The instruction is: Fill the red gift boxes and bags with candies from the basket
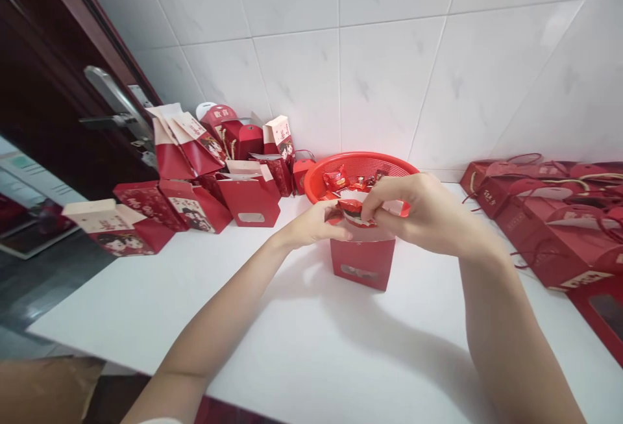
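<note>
A red paper box (363, 263) with a small clear window stands upright on the white table, its top open. Over the opening, my right hand (413, 213) pinches a red wrapped packet (356, 212) between thumb and fingers. My left hand (318, 224) is at the box's left top edge, its fingers curved around the rim and close to the packet. Behind the box sits a red plastic basket (314, 180) that holds several small wrapped sweets (360, 183), partly hidden by my hands.
Several red gift boxes (250, 197) are grouped at the back left, some stacked. More red boxes with cord handles (540, 216) line the right side. A tiled wall (379, 73) rises behind the white table (292, 346); a dark door (53, 73) stands at the left.
</note>
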Available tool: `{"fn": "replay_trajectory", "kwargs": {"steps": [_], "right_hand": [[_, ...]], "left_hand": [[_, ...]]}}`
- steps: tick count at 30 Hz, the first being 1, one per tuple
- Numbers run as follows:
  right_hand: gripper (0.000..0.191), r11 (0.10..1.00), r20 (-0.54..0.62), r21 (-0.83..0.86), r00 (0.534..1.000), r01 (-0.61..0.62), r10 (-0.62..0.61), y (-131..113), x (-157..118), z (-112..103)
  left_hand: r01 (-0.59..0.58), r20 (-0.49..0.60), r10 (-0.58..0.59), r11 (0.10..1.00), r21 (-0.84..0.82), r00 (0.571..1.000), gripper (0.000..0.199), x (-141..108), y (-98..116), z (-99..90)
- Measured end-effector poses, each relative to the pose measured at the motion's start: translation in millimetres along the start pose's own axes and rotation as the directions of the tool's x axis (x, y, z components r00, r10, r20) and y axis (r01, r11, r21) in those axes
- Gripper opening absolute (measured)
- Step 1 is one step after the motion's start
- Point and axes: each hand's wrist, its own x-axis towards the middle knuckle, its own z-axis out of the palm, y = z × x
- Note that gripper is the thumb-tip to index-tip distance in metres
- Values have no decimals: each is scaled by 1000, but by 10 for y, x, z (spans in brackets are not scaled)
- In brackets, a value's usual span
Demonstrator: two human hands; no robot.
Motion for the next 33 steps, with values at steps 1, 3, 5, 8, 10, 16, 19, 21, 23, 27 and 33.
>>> {"fn": "replay_trajectory", "kwargs": {"steps": [1,3,5,8,10,16,19,21,23,27,33], "right_hand": [[26,1000,22,-4,999,-30,30,13,4,7],[28,997,107,-24,991,-76,78,58,20,28],[31,994,214,-64,972,-83,95,111,46,63],[32,989,321,-129,940,-77,115,153,84,114],[31,987,343,-142,931,-80,125,154,97,133],[27,988,400,-104,904,-116,148,195,95,147],[27,991,389,-60,912,-115,130,217,98,144],[27,994,373,-31,921,-108,111,208,99,127],[27,996,355,-8,931,-90,87,187,93,98],[29,994,224,-49,969,-95,104,155,57,21],[19,988,-25,-106,994,-113,111,152,-27,-121]], "left_hand": [[2,1,-2,1000,-4,1000,45,-3,3,2],[12,5,-12,1000,-3,1000,46,-10,10,4],[33,10,-33,999,2,999,49,-16,16,3],[53,8,-53,999,6,999,54,-19,6,-2],[35,6,-35,999,9,999,53,-17,-12,-7],[54,-31,-53,998,23,998,56,-19,-48,-19],[72,-36,-70,996,50,997,56,-21,-44,-24],[50,-37,-48,997,59,998,55,-22,-43,-27],[31,-36,-29,997,64,999,53,-21,-47,-25],[73,-56,-67,992,104,996,49,-13,-53,-5],[-21,-34,27,986,165,999,41,-16,-69,-14]]}}
